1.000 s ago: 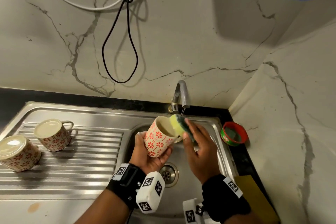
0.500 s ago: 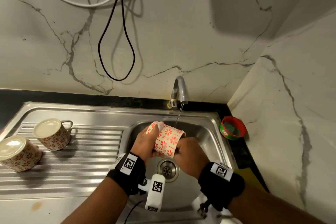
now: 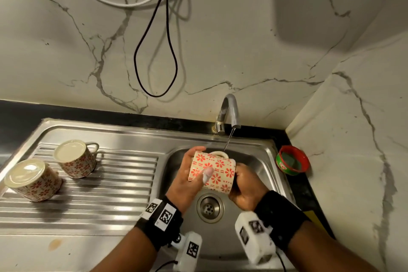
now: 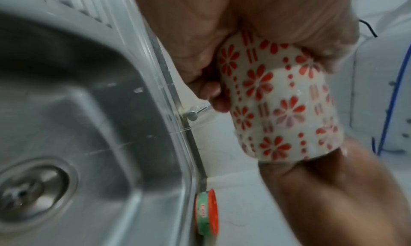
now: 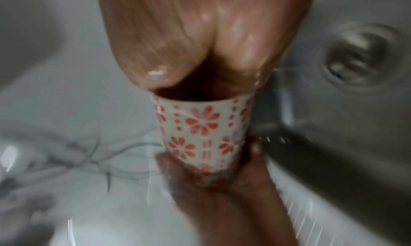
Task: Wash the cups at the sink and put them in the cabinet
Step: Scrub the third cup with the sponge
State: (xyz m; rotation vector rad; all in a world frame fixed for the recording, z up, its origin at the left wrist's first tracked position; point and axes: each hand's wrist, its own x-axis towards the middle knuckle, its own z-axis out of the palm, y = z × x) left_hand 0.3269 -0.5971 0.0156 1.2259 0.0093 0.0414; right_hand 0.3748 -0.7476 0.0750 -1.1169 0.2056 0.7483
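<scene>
A cream cup with red flowers (image 3: 212, 170) (image 4: 278, 100) (image 5: 200, 132) lies on its side above the sink basin (image 3: 254, 150), under a thin stream from the tap (image 3: 229, 112). My left hand (image 3: 185, 174) (image 4: 200, 39) grips its base end, with a soapy thumb across the wall. My right hand (image 3: 245, 185) (image 5: 211, 30) is at the cup's mouth, and its fingers reach inside, hidden. No sponge shows. Two more flowered cups (image 3: 75, 159) (image 3: 31, 180) stand upside down on the ribbed drainboard at the left.
A red and green tub (image 3: 291, 163) (image 4: 206, 213) sits on the black counter right of the sink. The drain (image 3: 209, 207) lies below the hands. Black and white cables (image 3: 154, 51) hang on the marble wall behind. The right side wall stands close.
The cup has turned from mouth-up to lying on its side with the mouth to the right. My right hand's fingers, which held a yellow-green sponge, have gone inside it, and the sponge is out of sight.
</scene>
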